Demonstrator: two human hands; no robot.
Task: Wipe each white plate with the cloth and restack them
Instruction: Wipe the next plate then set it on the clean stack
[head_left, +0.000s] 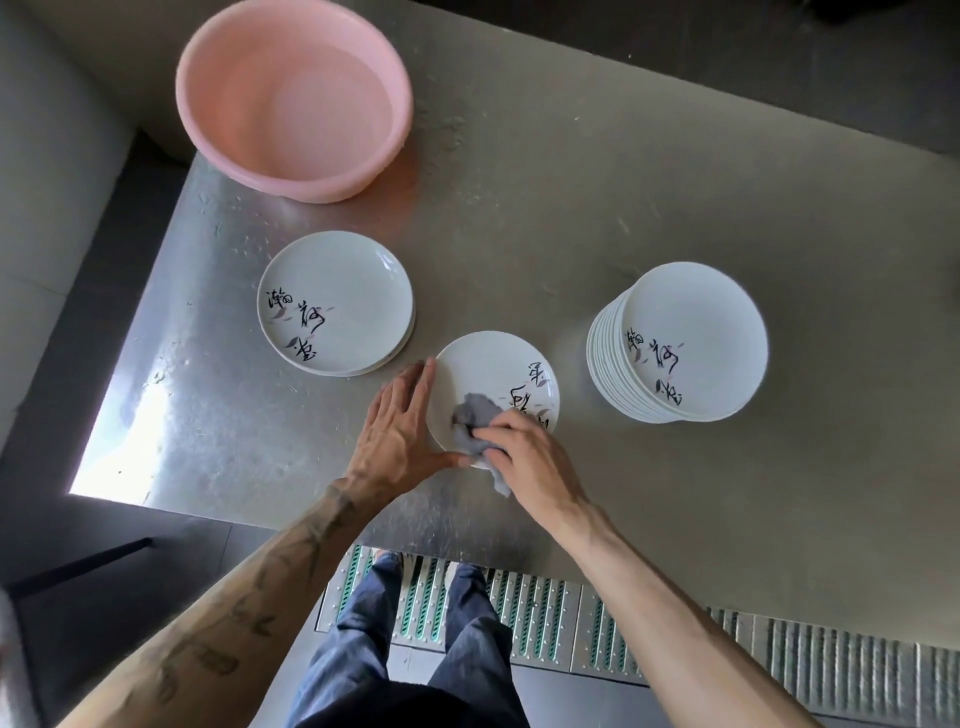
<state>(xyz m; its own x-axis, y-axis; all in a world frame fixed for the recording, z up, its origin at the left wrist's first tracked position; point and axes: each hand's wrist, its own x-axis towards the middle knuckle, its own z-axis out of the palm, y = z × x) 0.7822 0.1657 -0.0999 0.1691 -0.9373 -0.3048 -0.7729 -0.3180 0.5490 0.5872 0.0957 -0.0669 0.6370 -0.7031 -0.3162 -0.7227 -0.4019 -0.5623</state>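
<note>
You are pressing a crumpled grey cloth (474, 415) onto the near part of a round white ceramic plate (493, 371), your right hand (524, 452) curling its fingers round the cloth. Your left hand (400, 431) is lying with straight fingers against the plate's left rim. The plate is sitting flat on the brushed steel table (519, 234), between a short stack of matching plates (332, 291) on the left and a tall stack (691, 322) on the right, a round pink plastic basin (291, 93) standing beyond.

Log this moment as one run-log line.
step: wiping plate | right hand grips grey cloth on plate | left hand steadies plate rim, fingers straight | tall stack right | short stack left | pink basin far left
</note>
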